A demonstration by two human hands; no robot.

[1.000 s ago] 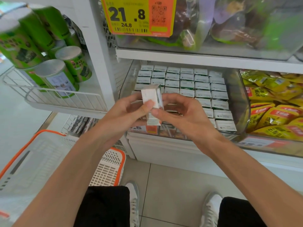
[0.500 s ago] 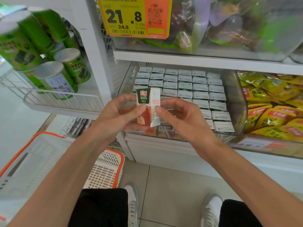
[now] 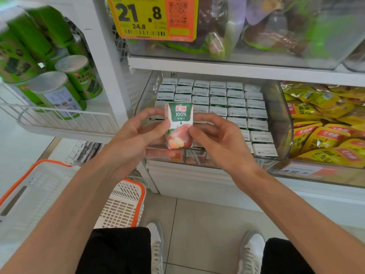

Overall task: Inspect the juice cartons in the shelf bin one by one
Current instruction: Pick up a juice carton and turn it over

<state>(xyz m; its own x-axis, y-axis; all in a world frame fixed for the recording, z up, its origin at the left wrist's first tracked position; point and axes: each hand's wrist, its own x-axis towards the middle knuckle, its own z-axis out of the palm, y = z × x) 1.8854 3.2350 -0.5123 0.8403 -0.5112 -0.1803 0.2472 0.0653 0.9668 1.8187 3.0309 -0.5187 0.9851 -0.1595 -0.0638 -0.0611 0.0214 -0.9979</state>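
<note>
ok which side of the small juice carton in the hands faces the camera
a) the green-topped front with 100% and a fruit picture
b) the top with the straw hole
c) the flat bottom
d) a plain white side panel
a: the small green-and-white juice carton is upright between the left hand and the right hand, and its green "100%" front with the red fruit picture shows.
</note>
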